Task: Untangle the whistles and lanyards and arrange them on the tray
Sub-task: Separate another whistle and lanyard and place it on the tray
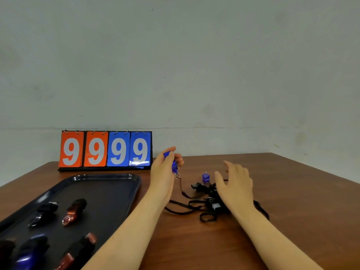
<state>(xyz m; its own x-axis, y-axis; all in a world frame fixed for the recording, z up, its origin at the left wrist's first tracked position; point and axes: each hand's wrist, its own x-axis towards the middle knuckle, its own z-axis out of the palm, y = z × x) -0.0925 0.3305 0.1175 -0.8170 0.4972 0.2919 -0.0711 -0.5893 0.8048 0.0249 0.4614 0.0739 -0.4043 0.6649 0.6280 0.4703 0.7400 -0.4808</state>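
1. Pinched in the left hand point(165, 172), a blue whistle point(174, 164) sits between thumb and curled fingers, raised above the tabletop point(272, 221); that grip grasps the whistle.
2. Far left, a dark tray point(109, 191) lies on the tabletop and carries several whistles with bundled lanyards: a black one point(43, 212), a copper-coloured one point(75, 211), a blue one point(29, 252) at the near edge, and a reddish-brown one point(81, 248) beside it. They lie apart from one another.
3. Behind the tray, a flip scoreboard point(105, 150) stands against the wall point(194, 65), showing 9 9 on orange cards and 9 9 on blue cards.
4. Below the held whistle hangs a small metal ring point(177, 175), and from it a thin dark cord point(182, 189) runs down toward the tabletop.
5. Right of the left forearm, a tangle of black lanyards point(194, 206) lies on the tabletop, with a black whistle point(196, 187) at its far side and a second blue whistle point(205, 177) standing just behind it.
6. Over the right part of that tangle hovers the right hand point(235, 186), fingers straight and spread, its grip released and holding nothing; whether it touches the lanyards beneath cannot be told.
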